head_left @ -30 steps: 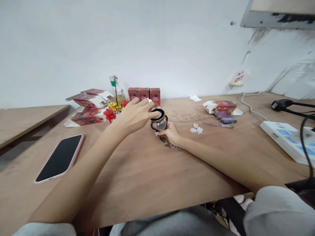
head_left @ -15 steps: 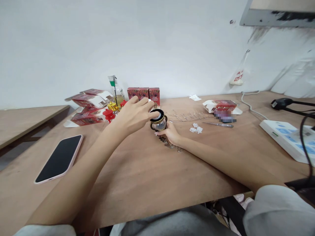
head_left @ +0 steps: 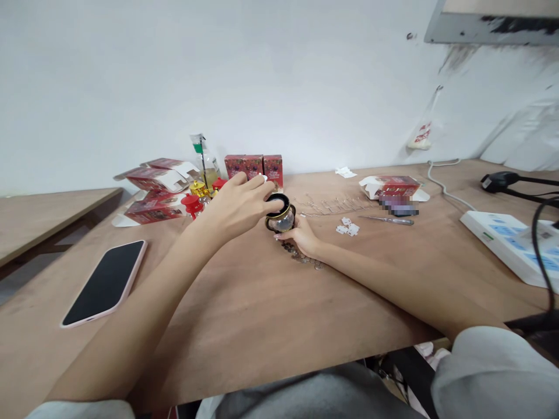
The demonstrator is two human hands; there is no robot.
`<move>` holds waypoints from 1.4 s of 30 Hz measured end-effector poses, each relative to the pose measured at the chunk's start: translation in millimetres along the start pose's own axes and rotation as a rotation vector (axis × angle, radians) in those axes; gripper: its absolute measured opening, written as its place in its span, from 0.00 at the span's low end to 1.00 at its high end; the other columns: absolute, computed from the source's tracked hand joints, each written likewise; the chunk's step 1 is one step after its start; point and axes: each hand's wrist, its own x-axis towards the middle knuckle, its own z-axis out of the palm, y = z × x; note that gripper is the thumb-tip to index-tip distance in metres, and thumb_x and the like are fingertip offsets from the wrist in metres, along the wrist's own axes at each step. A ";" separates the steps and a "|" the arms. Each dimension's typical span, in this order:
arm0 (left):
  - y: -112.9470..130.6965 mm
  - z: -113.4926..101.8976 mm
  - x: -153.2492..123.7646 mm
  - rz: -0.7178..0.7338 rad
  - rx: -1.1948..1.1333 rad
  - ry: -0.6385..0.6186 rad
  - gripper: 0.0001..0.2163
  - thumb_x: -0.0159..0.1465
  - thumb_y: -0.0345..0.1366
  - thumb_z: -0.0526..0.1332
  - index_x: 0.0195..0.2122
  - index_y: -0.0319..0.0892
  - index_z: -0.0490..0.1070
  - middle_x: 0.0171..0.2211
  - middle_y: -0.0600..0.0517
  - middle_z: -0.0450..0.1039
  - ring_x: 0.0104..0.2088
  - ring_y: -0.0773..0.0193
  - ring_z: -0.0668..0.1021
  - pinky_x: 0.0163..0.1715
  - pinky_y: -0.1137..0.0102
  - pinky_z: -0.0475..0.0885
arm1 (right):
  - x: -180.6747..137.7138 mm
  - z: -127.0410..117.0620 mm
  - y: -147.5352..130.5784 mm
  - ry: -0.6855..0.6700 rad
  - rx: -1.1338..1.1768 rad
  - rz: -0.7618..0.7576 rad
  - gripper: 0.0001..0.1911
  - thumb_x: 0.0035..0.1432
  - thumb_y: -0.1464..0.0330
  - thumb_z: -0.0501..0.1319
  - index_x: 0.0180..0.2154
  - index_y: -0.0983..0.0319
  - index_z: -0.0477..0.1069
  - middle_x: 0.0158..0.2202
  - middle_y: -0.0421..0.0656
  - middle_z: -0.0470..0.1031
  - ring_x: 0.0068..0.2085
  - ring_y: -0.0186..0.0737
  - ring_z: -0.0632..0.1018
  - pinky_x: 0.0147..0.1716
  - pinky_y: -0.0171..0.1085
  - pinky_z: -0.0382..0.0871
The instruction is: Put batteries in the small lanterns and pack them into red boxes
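1. Far left: phone (head_left: 105, 282) lies screen up on the table (head_left: 262, 314), well apart from both hands.
2. Back left: opened red cartons (head_left: 152, 192) lie stacked. Small red and gold pieces (head_left: 194, 201) and a bottle (head_left: 205, 160) stand just beside them. Upright red boxes (head_left: 253, 166) are behind the left hand.
3. Left hand (head_left: 238, 203) comes in over the glass jar (head_left: 280, 214), fingers closed on its black-and-gold top and thumb on the near edge. There's a small white thing at the fingertips, too small to identify.
4. Jar sits mid-table between the two hands, roughly upright. Can't tell if its base touches the table.
5. Right hand (head_left: 301, 238) cups the jar's lower body from the near side, fingers clamped on the glass. A loose heap of beads (head_left: 305, 259) lies on the table under that wrist.
6. My read on doing the top work well:
   - The right hand should only brace, gripping low on the glass.
   - The left hand does all the motion at the rim, square to the opening.
   - Use light force, since glass is slippery and the rim is narrow.
   - Keep the right wrist from dragging through the beads.
7. Right of the hands: white bits (head_left: 348, 228) and a thin metal tool (head_left: 386, 220) lie near, with a flattened carton (head_left: 393, 187) behind them. All are apart from the jar.
8. Far right: white power strip (head_left: 510, 244) with black cables, well apart.
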 end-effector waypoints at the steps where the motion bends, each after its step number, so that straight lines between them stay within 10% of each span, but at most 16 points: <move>1: 0.3 0.0 0.2 0.003 0.001 -0.002 0.10 0.61 0.22 0.54 0.32 0.43 0.71 0.28 0.50 0.67 0.31 0.61 0.69 0.28 0.66 0.53 | 0.0 0.1 -0.1 -0.003 0.003 -0.003 0.24 0.26 0.74 0.69 0.33 0.62 0.70 0.38 0.43 0.76 0.40 0.43 0.74 0.39 0.40 0.68; 18: 0.8 7.3 -2.0 -0.233 -0.117 -0.100 0.08 0.66 0.37 0.55 0.40 0.38 0.70 0.34 0.47 0.72 0.35 0.57 0.73 0.31 0.66 0.59 | 1.2 -0.9 1.1 0.009 -0.003 -0.020 0.26 0.26 0.74 0.69 0.35 0.63 0.70 0.38 0.43 0.76 0.40 0.43 0.74 0.39 0.40 0.68; 42: -2.6 26.6 -9.3 -0.093 -0.117 0.312 0.08 0.66 0.30 0.54 0.31 0.41 0.71 0.32 0.50 0.75 0.31 0.64 0.70 0.29 0.67 0.57 | -1.0 0.7 -2.0 0.013 -0.003 0.008 0.21 0.26 0.75 0.68 0.30 0.62 0.69 0.34 0.41 0.74 0.37 0.39 0.72 0.36 0.38 0.68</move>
